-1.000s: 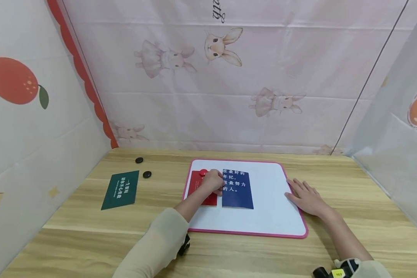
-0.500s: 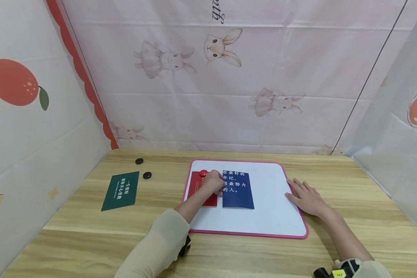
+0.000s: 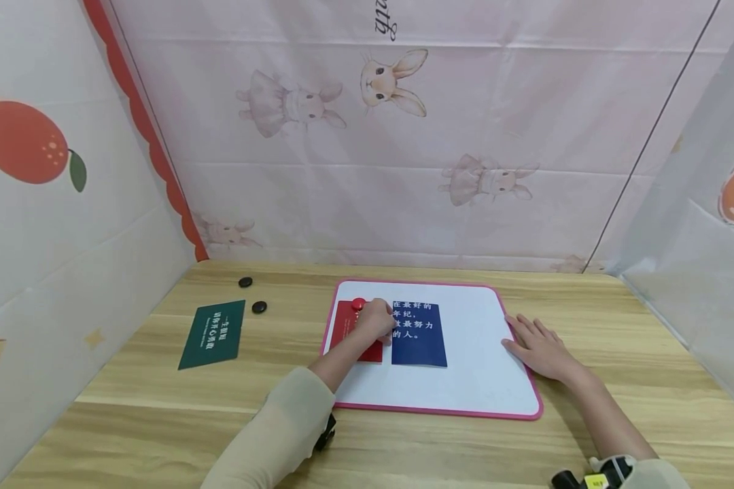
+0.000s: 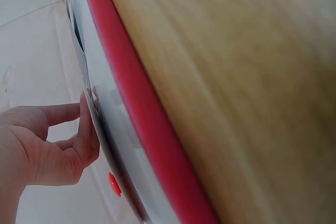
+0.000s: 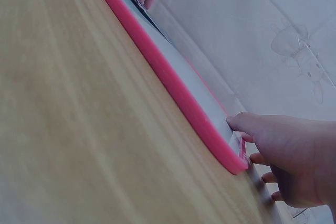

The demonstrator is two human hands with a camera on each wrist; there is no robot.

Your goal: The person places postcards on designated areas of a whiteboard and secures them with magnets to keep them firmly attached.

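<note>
A whiteboard (image 3: 477,394) with a pink frame lies on the table, a red card (image 3: 372,352) on its left part and a blue card (image 3: 418,350) with white writing beside it. My left hand (image 3: 375,320) reaches across the red card, its bent fingers pinching the blue card's left edge. A round red magnet (image 3: 358,303) sits near the red card's top; the left wrist view shows this magnet (image 4: 114,184) below the fingers. My right hand (image 3: 541,350) rests over the board's right edge with fingers spread, its thumb (image 5: 242,122) on the white surface.
A green card (image 3: 213,335) lies left of the board on the wooden table (image 3: 440,448). Two round black magnets (image 3: 259,307) are just beyond it. A rabbit-printed cloth (image 3: 342,204) hangs behind, with fruit-printed sheets at both sides.
The blue card's top edge has come slightly down toward me, while its bottom edge stays about where it was. Both hands keep nearly the same place.
</note>
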